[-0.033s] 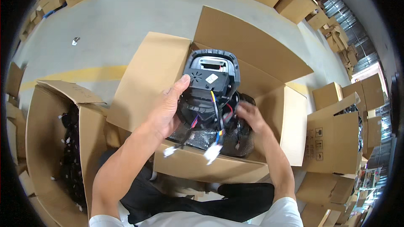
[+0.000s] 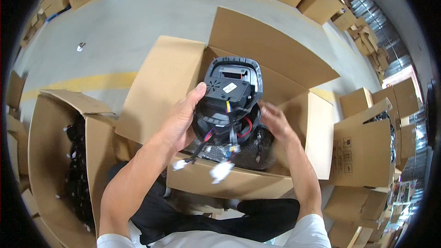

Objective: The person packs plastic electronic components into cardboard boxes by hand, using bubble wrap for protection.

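Head view, looking down: the person holds a black plastic housing (image 2: 229, 96) upright over an open cardboard box (image 2: 294, 64), its back side turned toward them. The left hand (image 2: 181, 119) is clamped on the housing's left edge, thumb up along the side and fingers wrapped behind. The right hand (image 2: 275, 121) is on the lower right edge; its fingers curl around the rim, though I cannot tell how firmly they close. A bundle of coloured wires (image 2: 229, 133) hangs from the housing, ending in white connectors (image 2: 220, 171) that dangle over the box's front wall. Inside the box, below the housing, lie more dark parts in clear wrapping (image 2: 257, 154). To the left, a second open box (image 2: 59, 156) holds more black pieces.

To my eye, handling it well means keeping both hands on the hard shell rather than the wires, letting the connectors hang free so they do not snag on the cardboard edge, and keeping the piece level so its weight stays between the palms.
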A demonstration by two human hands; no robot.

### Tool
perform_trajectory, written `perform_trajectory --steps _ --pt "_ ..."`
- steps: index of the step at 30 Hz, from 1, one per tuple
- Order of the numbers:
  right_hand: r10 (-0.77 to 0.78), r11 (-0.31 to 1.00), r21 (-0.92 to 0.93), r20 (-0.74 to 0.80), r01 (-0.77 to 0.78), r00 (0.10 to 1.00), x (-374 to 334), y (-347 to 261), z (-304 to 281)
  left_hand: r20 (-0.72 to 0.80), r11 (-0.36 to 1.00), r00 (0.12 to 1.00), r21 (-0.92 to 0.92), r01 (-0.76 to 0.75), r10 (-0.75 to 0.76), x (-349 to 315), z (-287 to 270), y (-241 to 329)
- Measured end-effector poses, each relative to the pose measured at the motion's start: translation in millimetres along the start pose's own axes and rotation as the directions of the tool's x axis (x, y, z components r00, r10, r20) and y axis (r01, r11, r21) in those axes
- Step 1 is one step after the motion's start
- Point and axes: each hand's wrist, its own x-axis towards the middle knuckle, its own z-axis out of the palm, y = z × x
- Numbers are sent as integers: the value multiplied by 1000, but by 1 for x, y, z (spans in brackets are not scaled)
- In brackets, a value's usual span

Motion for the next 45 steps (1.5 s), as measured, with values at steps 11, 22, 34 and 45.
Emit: perform_trajectory --steps 11,22,34,45 --pt "-459 884 225 251 410 853 -6 -109 107 183 952 975 298 63 -122 -5 22 -16" --pt "-185 857 -504 -115 103 976 4 -119 24 -280 475 429 748 -464 859 1 -26 50" --pt "566 814 -343 285 -469 774 100 133 118 -232 424 436 803 -418 869 4 -21 49" --pt "288 312 -940 -43 -136 957 74 158 163 -282 583 575 681 -444 768 8 -30 40"
